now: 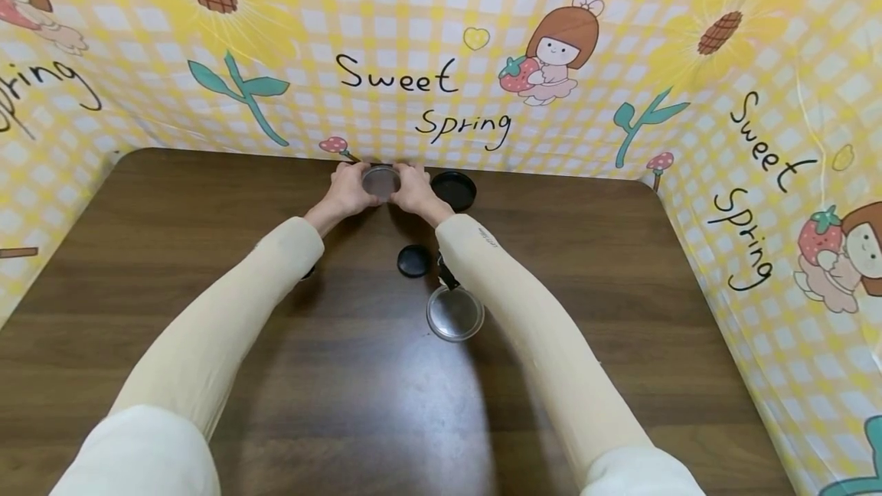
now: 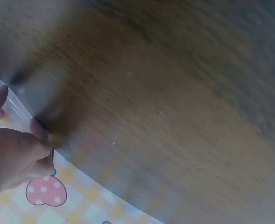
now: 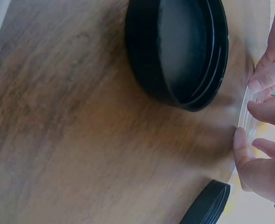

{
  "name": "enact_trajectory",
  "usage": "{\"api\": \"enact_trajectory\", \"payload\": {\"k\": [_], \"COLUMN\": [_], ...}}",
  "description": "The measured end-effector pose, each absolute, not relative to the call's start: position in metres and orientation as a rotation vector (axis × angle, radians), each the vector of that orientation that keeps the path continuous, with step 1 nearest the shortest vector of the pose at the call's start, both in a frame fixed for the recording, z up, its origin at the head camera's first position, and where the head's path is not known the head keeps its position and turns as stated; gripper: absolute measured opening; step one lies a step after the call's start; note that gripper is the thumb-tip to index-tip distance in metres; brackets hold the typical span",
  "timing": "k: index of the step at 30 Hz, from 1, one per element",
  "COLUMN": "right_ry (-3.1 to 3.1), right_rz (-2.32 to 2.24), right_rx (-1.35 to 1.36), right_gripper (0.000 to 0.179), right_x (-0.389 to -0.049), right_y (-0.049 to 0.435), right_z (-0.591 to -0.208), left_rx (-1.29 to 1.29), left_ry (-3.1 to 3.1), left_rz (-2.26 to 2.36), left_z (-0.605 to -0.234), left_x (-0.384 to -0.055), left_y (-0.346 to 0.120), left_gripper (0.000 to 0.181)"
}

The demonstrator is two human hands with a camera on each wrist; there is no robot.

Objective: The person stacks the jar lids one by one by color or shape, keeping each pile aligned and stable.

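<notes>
At the back edge of the table, both hands hold a clear round container [image 1: 380,185] between them. My left hand [image 1: 347,190] grips its left side and my right hand [image 1: 416,191] its right side, fingers around the rim. In the left wrist view, a curved clear edge [image 2: 19,106] of it shows beside the left hand [image 2: 18,154]. The right wrist view shows the right hand [image 3: 263,170] touching the same rim [image 3: 243,109], and how deep the container is cannot be seen. A larger black lid [image 1: 453,190], hollow side up, lies just right of the right hand.
Nearer the person lies a small black lid [image 1: 414,260], seen large in the right wrist view. Beside the right sleeve stands another clear round container [image 1: 455,315]. A patterned cloth wall [image 1: 386,117] rises directly behind the hands, and another closes the right side.
</notes>
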State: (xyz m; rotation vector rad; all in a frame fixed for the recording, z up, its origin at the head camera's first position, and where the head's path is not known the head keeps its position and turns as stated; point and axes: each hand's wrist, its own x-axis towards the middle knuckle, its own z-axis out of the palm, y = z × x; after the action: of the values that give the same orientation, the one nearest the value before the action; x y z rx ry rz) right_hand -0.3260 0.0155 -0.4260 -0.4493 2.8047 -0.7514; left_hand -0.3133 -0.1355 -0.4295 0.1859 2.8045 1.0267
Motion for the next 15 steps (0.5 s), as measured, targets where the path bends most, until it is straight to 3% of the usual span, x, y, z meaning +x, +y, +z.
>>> {"api": "enact_trajectory", "payload": {"k": [15], "right_ry": [2.805], "right_rz": [-0.778], "right_rx": [-0.469], "right_gripper": [0.064], "right_x": [-0.3245], "right_y": [0.0148], "right_z": [-0.4241], "left_rx": [0.174], "left_ry": [2.776], "left_rz": [1.125], "left_z": [-0.43], "left_x": [-0.3093], "left_y": [-0.1414], "left_gripper": [0.069]}}
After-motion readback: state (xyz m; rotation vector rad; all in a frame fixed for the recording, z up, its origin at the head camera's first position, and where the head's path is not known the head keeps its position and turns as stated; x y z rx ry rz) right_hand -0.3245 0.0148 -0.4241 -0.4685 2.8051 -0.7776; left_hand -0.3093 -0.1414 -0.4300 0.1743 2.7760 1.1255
